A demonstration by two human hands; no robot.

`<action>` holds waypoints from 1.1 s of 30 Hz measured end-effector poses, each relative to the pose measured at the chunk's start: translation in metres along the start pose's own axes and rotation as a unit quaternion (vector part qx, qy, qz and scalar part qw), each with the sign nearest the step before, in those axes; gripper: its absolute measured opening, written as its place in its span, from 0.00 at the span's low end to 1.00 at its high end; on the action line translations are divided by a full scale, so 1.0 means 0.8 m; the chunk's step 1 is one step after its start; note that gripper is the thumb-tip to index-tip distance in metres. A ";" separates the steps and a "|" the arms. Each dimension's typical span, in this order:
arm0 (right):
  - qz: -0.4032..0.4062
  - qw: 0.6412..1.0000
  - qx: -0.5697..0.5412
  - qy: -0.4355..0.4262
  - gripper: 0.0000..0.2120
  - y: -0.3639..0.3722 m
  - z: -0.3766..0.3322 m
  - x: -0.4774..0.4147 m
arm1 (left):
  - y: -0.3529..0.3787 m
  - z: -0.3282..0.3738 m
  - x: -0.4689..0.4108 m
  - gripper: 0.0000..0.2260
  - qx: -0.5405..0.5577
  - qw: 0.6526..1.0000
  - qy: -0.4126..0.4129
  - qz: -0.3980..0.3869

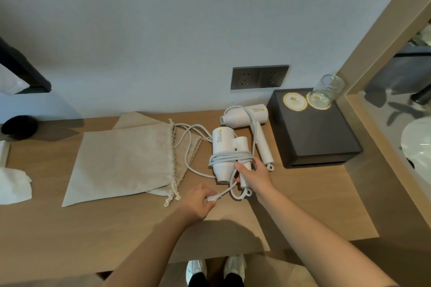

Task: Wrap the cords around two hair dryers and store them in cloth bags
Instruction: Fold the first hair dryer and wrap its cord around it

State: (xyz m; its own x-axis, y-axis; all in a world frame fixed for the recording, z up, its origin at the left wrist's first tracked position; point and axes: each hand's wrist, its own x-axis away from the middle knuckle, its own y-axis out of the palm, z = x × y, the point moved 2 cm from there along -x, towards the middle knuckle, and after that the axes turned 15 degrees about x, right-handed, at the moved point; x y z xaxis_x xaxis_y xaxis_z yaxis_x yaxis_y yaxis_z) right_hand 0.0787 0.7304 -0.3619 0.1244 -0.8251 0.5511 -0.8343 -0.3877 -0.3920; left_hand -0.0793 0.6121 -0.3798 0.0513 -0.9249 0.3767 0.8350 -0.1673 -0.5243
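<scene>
- Now, your step is finishing the wrap on the nearer hair dryer (222, 144). It lies on the tabletop (116, 228) to the left of the black box (312, 130), about level with the box's front edge.
- Your right hand (255, 175) grips that dryer at its folded handle, with the thumb by the cord (229, 156) coils bunched round the body.
- Your left hand (198, 204) pinches the plug (212, 198) at the free end, nearer you and further left of the box.
- Only a short tail looks left between plug and coils, so I judge that one more turn or a tuck will finish it.
- Lay that tail beside the existing turns, not over them, with light tension so the bundle does not slacken.
- Press the thumb on the coils until the plug is tucked under a turn. If you let go early, the springy cord will likely unwind.
- A loose cord lies on the tabletop between this dryer and the cloth bags (123, 158), which sit furthest left of the box. I cannot tell which dryer it runs to, so lift clear of it.
- The second hair dryer (247, 114) lies just beside the box's left side, near the wall. Its cord is only draped over it, so it looks unwrapped.
</scene>
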 end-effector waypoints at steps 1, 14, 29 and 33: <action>0.002 1.000 0.015 -0.011 0.22 -0.002 -0.003 0.001 | 0.002 0.000 0.000 0.13 -0.001 1.000 -0.005 0.004; -0.026 0.995 0.074 0.058 0.21 -0.026 0.014 -0.002 | 0.007 -0.004 0.008 0.12 -0.022 0.997 -0.031 0.064; -0.074 0.989 0.097 0.078 0.20 -0.033 0.021 0.004 | -0.003 0.012 0.012 0.19 -0.025 0.998 -0.044 0.025; -0.082 0.989 0.085 0.090 0.21 -0.033 0.019 0.010 | -0.037 0.026 0.015 0.12 0.011 0.983 -0.052 0.175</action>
State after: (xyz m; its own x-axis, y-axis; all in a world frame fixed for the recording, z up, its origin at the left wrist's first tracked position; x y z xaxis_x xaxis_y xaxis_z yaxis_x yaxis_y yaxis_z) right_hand 0.1097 0.7279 -0.3583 0.1392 -0.6649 0.7339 -0.7061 -0.5862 -0.3972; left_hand -0.0917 0.6129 -0.3438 0.3921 -0.8845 0.2528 0.7675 0.1630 -0.6200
